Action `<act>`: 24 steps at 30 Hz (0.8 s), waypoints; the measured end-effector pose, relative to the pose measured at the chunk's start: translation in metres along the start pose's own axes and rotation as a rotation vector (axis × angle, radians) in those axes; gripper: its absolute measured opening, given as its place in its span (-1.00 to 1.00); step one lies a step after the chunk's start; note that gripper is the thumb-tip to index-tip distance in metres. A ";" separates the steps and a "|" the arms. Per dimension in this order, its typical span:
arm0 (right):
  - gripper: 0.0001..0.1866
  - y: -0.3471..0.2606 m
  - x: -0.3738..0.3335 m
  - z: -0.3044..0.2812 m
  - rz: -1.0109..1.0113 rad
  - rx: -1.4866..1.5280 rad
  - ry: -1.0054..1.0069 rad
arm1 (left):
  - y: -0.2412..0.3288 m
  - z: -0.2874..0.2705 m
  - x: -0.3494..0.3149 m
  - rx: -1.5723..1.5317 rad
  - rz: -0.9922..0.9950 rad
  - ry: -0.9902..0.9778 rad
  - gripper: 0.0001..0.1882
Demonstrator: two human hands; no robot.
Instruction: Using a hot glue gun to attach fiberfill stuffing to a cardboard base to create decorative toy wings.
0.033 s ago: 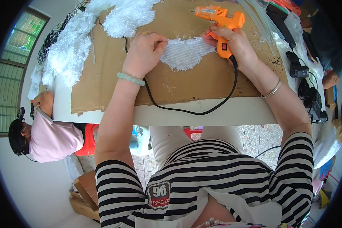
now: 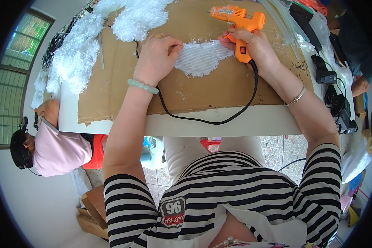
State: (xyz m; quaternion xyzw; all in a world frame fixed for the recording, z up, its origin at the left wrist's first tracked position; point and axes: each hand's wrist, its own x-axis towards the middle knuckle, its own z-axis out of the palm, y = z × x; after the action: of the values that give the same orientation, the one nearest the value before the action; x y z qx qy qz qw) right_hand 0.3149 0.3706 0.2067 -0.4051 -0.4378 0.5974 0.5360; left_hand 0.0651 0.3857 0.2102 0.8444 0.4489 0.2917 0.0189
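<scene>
My right hand (image 2: 257, 47) is wrapped round the handle of an orange hot glue gun (image 2: 242, 20), whose nozzle points left above the cardboard. Its thumb and fingertips also reach the right end of a white, ribbed piece of fabric (image 2: 200, 59) with frayed edges. That piece lies flat on the cardboard between my hands. At its upper left corner, my left hand (image 2: 160, 58) is closed with the fingertips pinched on the fabric edge. From the gun's handle a black cord (image 2: 213, 122) loops toward me and passes under my left wrist.
Brown cardboard (image 2: 124, 95) covers most of the white table (image 2: 202, 128). Fluffy white fabric (image 2: 72, 58) is heaped at the left, with another fluffy piece (image 2: 139, 18) at the back. Clear glue sticks (image 2: 279, 20) and black power adapters (image 2: 327, 76) lie at the right. A person in pink (image 2: 60, 151) sits at left.
</scene>
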 end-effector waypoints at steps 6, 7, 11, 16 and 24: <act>-0.74 0.001 0.000 -0.008 0.015 -0.020 -0.046 | 0.030 -0.013 0.007 0.226 0.175 -0.020 -0.86; -0.74 0.002 -0.001 -0.011 0.016 -0.041 -0.053 | 0.039 -0.019 0.009 0.261 0.206 0.026 -0.85; -0.72 -0.006 -0.010 -0.018 -0.026 -0.149 -0.078 | 0.063 -0.050 0.009 0.409 0.312 0.148 -0.86; -0.72 -0.010 -0.015 -0.014 -0.091 -0.172 -0.018 | 0.032 -0.056 -0.015 0.002 -0.152 0.241 -0.87; -0.70 -0.012 -0.021 -0.023 -0.037 -0.206 -0.096 | 0.040 -0.016 -0.027 -0.074 -0.328 -0.027 -0.77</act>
State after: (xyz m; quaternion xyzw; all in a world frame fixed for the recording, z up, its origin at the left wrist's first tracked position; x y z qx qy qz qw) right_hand 0.3424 0.3527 0.2121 -0.4209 -0.5295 0.5579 0.4808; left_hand 0.0753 0.3378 0.2229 0.7624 0.5694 0.2895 0.1036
